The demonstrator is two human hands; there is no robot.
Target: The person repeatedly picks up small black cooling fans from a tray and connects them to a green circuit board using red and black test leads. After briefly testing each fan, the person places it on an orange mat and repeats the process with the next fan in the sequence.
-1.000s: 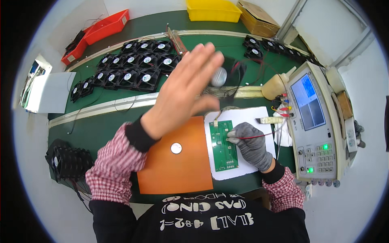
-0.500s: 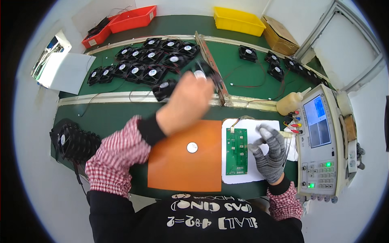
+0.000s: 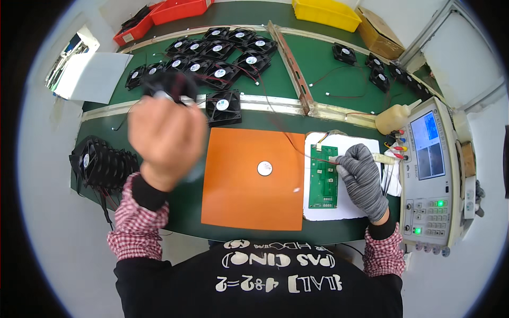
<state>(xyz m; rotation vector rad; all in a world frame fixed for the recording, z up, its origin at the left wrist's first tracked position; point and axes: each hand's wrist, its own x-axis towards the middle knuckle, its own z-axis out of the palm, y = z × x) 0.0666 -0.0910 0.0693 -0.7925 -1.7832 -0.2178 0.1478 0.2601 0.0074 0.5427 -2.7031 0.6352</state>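
Left hand (image 3: 167, 132) gripping blurred black fan (image 3: 172, 86), gloved right hand (image 3: 365, 180) pinching wire (image 3: 292, 144) at green board's (image 3: 322, 190) edge, white shirt lettering (image 3: 281, 260)

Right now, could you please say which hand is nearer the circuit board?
Right: the right hand is at the circuit board, on its right; the left hand is far left, past the orange mat.
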